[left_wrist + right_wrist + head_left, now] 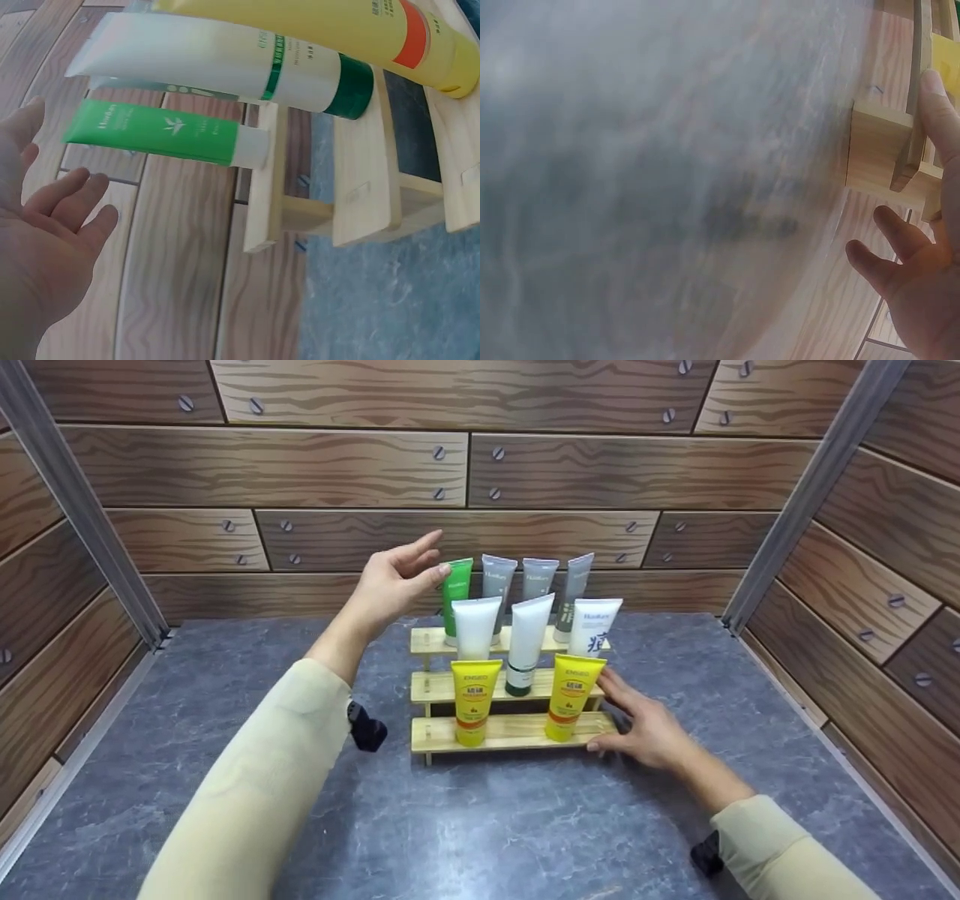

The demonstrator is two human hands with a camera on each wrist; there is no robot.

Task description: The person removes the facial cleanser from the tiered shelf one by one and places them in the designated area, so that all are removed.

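Observation:
A three-tier wooden display stand [517,733] holds upright squeeze tubes. Two yellow tubes [474,701] stand on its front step. White tubes [529,637] fill the middle one. At the back are a green tube [456,604] and several grey tubes [537,577]. My left hand [395,581] hovers beside the green tube, fingers spread and holding nothing; a gap to the green tube [161,133] shows in the left wrist view. My right hand [645,727] is at the stand's right end. In the right wrist view its thumb [939,112] touches the front step, other fingers extended alongside.
The stand rests on a dark grey marbled tabletop [450,832]. Wood-patterned panels [360,472] rise behind and at both sides, with metal corner posts [806,495]. A black wrist device [365,729] hangs below the left sleeve.

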